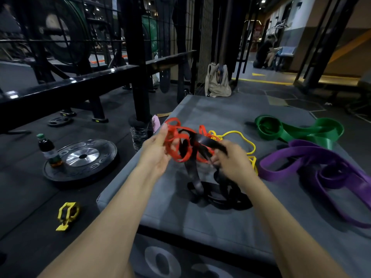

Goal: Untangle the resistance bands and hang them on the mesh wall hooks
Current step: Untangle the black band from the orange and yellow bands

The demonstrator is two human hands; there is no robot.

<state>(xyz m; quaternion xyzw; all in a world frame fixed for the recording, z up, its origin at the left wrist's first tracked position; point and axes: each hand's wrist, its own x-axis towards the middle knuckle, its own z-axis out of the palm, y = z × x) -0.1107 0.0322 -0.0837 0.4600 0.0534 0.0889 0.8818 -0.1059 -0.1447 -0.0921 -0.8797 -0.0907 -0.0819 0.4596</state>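
Hands at work on a red-and-black tangle above the grey padded bench point(210, 221).

Left hand point(158, 151) gripped the thin red rubber loops point(180, 149), fingers curled around them; right hand point(228, 157) pinched the flat black rubber band point(204, 143), which crossed the red loops and lay between both hands, roughly left to right. The black band's lower loops hung to a dark coil on the bench, just beneath the hands. A thin yellow rubber band point(241, 135) trailed behind the right hand, apparently caught in the same knot. A wide green band point(297, 131) and a wide purple band point(313, 163) lay apart to the right. The black mesh wall point(80, 37) stood well beyond, to the left; its hooks could not be made out. Separation likely required drawing the hands apart.
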